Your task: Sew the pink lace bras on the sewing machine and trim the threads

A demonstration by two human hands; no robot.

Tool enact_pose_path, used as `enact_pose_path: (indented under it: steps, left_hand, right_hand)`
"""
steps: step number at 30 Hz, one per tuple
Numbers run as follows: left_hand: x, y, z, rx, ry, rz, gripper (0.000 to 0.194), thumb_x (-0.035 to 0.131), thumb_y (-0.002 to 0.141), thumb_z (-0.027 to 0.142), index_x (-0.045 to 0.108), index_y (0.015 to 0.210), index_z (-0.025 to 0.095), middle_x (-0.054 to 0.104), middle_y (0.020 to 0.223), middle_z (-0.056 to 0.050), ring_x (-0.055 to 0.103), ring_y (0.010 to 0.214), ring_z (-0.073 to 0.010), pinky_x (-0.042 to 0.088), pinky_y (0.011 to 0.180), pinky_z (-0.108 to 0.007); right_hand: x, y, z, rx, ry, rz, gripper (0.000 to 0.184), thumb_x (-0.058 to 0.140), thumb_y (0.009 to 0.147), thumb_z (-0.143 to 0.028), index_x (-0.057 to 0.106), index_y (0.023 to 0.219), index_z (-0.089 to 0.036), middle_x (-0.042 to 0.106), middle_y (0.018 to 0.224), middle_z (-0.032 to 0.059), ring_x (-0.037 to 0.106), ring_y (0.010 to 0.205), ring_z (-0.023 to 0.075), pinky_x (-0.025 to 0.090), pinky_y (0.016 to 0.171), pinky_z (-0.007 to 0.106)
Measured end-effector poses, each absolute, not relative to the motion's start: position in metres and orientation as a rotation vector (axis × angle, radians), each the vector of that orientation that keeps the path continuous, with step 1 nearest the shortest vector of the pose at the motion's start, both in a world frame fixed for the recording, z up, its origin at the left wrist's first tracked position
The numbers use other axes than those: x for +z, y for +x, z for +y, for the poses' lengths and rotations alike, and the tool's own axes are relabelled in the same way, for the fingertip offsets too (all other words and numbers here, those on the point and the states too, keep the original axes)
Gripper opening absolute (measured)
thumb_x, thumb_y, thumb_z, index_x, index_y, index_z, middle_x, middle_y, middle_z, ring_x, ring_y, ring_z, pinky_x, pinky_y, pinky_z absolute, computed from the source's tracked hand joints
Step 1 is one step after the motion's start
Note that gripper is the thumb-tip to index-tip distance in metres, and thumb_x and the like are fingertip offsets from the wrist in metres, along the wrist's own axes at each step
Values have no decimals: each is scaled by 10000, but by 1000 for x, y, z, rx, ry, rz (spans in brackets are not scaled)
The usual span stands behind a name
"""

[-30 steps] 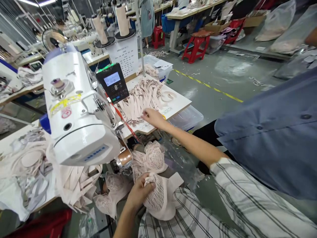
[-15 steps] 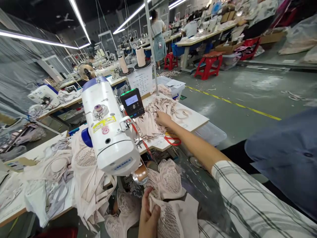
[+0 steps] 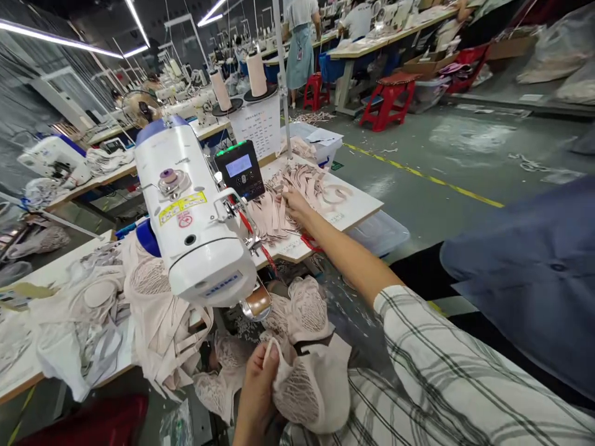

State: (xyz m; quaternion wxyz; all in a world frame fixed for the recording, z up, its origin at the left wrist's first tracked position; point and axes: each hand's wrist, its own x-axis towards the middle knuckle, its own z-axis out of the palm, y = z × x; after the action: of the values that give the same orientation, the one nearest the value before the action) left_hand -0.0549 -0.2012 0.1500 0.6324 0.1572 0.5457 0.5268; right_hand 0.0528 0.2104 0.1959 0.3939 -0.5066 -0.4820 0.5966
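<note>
My left hand (image 3: 261, 375) is closed at the front, pinching the edge of a pale pink bra (image 3: 303, 390) between thumb and fingers. The lace cups of the bra lie over my lap, below the sewing machine (image 3: 198, 217). Across the table, my right hand (image 3: 296, 209) reaches into a heap of pale pink straps (image 3: 264, 218), its fingers closed on a strap. Under my right forearm lie scissors with red handles (image 3: 310, 243), partly covered. A control panel (image 3: 239, 170) stands just left of my right hand.
More bras (image 3: 153, 310) hang over the table's left edge. Two thread cones (image 3: 256, 74) stand behind the machine. A clear plastic bin (image 3: 379, 234) sits below the table's right side. Red stools (image 3: 390, 102) and a standing person (image 3: 300, 46) are farther back. Dark blue cloth (image 3: 525, 279) is close at right.
My left hand has turned and now pinches the bra's edge, raising it slightly. My right hand stays in the straps, with its forearm now over the scissors. The view has shifted.
</note>
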Motion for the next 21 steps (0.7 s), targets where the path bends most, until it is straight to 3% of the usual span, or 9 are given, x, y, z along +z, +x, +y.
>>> enact_pose_path:
  steps: [2,5,10,14,17,19,21]
  left_hand:
    - [159,-64,-196,1148,550,1375,402,718,806,545,626,787,154,538,643,30,460,592,-95,359,585,-205]
    - [174,-72,-187,1099,846,1528,416,640,866,543,626,753,144,537,649,20,449,607,-101,361,585,-209]
    - [192,-60,-175,1045,1281,1637,277,606,912,410,678,802,166,590,669,14,497,604,-109,381,575,-212]
    - [192,-44,-171,1070,1559,1846,153,621,897,323,673,948,189,668,872,-26,588,762,-143,447,701,-236]
    - [187,-40,-169,986,1442,1914,320,646,870,371,625,1130,184,679,1042,-69,622,908,-189,468,772,-268]
    - [184,-42,-168,806,1338,1741,293,616,882,431,654,1017,173,668,882,-37,606,797,-176,448,685,-252]
    - [181,-46,-167,655,1246,1548,349,566,902,485,623,769,167,546,652,15,499,615,-129,365,566,-229]
  right_hand:
    - [196,65,187,1688,-1158,-1101,239,433,1026,-307,552,890,-151,505,651,-58,447,499,44,454,489,151]
    - [186,81,128,1959,-991,-945,343,334,1043,-303,426,731,-195,264,502,-107,212,397,52,297,368,109]
    - [170,80,1,2370,-650,-540,277,435,1004,-264,449,735,-202,206,455,-115,238,411,64,480,554,156]
    - [174,74,-56,2448,-353,-104,190,530,969,-256,509,790,-197,235,473,-123,184,392,58,365,449,146]
    - [177,73,-64,2377,-373,-28,182,564,957,-269,505,799,-202,226,487,-122,182,397,58,334,439,142]
    - [174,74,-63,2352,-365,-22,186,582,949,-274,499,796,-208,236,495,-120,207,403,54,346,458,136]
    - [166,78,-61,2340,-377,-65,163,623,922,-290,525,816,-215,317,519,-115,298,431,47,402,515,141]
